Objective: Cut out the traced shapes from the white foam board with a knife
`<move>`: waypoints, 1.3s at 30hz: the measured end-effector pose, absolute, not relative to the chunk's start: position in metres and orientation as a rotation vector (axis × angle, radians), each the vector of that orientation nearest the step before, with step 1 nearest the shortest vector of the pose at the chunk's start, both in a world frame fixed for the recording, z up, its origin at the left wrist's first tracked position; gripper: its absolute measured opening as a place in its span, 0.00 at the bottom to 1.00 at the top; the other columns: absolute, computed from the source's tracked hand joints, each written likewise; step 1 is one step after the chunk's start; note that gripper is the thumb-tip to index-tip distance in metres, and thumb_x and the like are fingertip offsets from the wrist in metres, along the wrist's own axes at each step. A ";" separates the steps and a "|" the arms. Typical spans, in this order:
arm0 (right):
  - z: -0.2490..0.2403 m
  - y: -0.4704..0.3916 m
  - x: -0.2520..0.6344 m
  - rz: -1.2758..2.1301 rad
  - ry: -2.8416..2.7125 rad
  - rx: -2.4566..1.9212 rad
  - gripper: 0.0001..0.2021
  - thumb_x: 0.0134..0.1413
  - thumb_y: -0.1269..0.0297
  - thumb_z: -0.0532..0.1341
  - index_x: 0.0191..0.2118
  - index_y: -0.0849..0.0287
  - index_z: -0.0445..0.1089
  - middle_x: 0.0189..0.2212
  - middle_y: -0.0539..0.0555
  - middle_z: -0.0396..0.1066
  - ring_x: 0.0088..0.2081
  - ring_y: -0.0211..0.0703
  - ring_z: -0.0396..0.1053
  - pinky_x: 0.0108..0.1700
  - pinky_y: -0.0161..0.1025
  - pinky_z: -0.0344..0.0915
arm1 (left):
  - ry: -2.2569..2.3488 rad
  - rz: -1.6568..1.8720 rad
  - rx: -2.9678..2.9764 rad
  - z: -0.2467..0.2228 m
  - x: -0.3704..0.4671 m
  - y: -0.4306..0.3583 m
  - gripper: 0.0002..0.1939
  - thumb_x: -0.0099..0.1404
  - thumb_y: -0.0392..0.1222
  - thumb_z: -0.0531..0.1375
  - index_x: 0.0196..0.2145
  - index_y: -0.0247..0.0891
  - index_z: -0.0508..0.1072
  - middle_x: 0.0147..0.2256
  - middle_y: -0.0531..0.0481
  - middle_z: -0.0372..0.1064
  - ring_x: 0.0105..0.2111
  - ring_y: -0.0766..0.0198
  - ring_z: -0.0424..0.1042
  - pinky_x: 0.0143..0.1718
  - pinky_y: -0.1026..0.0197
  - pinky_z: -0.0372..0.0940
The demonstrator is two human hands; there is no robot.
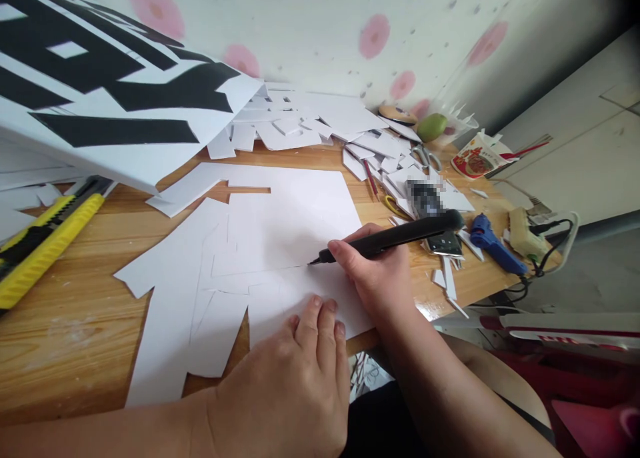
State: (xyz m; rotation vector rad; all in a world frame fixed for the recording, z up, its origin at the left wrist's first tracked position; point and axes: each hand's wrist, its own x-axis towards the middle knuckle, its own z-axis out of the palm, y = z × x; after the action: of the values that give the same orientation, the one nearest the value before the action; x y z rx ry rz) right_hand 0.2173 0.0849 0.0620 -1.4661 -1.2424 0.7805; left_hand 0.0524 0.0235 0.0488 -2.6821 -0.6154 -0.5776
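Note:
A large white sheet of card (295,211) with cut-out edges and a narrow slot lies on the wooden table, marked with several thin dark lines. My right hand (383,278) is closed around a thick black pen (395,237), tilted, its tip touching the card at the right end of a long line. Flat on the lower part of the card rests my left hand (305,371), fingers stretched out and close together, holding nothing. Its fingertips are just below the pen tip.
A yellow utility knife (55,245) lies at left, beneath a black-and-white folded board (125,85). Card offcuts (295,125) cover the back. At right are scissors (426,158), a red pencil (371,180), a paper cup (480,155), a blue glue gun (495,245) and a power strip (525,235).

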 end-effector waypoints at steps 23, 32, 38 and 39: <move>0.054 0.090 0.225 0.794 -1.132 -1.436 0.14 0.44 0.56 0.71 0.22 0.57 0.67 0.15 0.45 0.66 0.19 0.35 0.62 0.24 0.36 0.60 | -0.656 -0.648 -2.659 0.046 0.053 0.023 0.17 0.63 0.33 0.52 0.47 0.23 0.72 0.45 0.29 0.77 0.46 0.42 0.79 0.45 0.47 0.66; 0.056 0.086 0.219 0.876 -1.117 -1.358 0.17 0.42 0.51 0.74 0.24 0.57 0.69 0.15 0.45 0.65 0.18 0.34 0.60 0.21 0.35 0.59 | -0.625 -0.625 -2.670 0.050 0.056 0.024 0.17 0.62 0.33 0.54 0.46 0.22 0.73 0.44 0.27 0.77 0.45 0.40 0.79 0.40 0.47 0.69; 0.050 0.086 0.222 0.875 -1.134 -1.361 0.18 0.43 0.50 0.74 0.24 0.57 0.69 0.15 0.44 0.64 0.18 0.34 0.60 0.22 0.35 0.60 | -0.626 -0.664 -2.665 0.044 0.057 0.023 0.18 0.60 0.34 0.56 0.46 0.20 0.72 0.44 0.22 0.76 0.44 0.36 0.79 0.40 0.45 0.69; 0.048 0.086 0.223 0.872 -1.145 -1.368 0.18 0.44 0.49 0.74 0.25 0.57 0.70 0.15 0.44 0.64 0.18 0.35 0.61 0.22 0.35 0.60 | -0.625 -0.672 -2.661 0.042 0.057 0.022 0.18 0.60 0.34 0.56 0.46 0.20 0.71 0.44 0.22 0.76 0.44 0.36 0.78 0.40 0.45 0.69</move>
State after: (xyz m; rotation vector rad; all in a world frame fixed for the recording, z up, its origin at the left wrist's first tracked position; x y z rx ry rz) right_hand 0.2229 0.0858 0.0484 -1.3676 -1.1449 0.8719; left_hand 0.0566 0.0222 0.0424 -2.6609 -0.6252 -0.6718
